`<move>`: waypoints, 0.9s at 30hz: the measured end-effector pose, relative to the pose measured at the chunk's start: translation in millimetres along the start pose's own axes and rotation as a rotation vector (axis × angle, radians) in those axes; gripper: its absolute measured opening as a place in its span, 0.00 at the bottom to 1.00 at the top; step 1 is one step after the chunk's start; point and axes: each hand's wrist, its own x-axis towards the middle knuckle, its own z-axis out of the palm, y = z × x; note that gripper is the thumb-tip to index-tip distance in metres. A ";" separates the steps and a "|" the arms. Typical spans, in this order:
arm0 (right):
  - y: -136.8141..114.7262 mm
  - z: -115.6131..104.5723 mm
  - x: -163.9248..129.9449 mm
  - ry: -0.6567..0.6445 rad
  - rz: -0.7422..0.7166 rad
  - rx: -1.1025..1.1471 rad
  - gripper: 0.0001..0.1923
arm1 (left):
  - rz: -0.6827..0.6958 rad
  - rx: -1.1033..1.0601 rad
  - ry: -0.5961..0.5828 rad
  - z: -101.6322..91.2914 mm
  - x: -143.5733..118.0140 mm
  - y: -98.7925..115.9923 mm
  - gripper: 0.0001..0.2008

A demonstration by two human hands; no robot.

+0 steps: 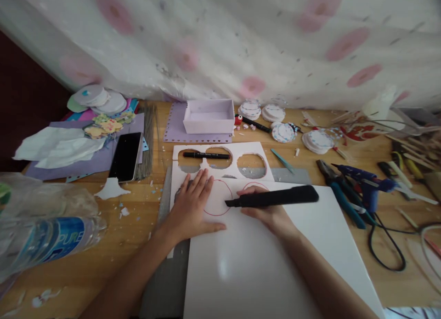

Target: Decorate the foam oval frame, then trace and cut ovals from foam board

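A white foam board (275, 259) is laid over a grey cutting mat (165, 282) on the wooden table (103, 259), with red circles (217, 197) drawn at its far end and three round holes already cut beyond them. The board is pressed flat by the left hand (193, 206), fingers spread open. A black utility knife (275, 197) is gripped by the closed right hand (265, 213), its tip set at a red circle. A black marker (206, 155) is seen across the holes, pliers (339, 190) and a blue glue gun (365, 183) to the right
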 end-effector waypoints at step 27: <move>-6.5 22.8 -8.0 0.006 -0.057 -0.087 0.12 | -0.006 0.009 -0.012 -1.0 0.6 -0.1 0.58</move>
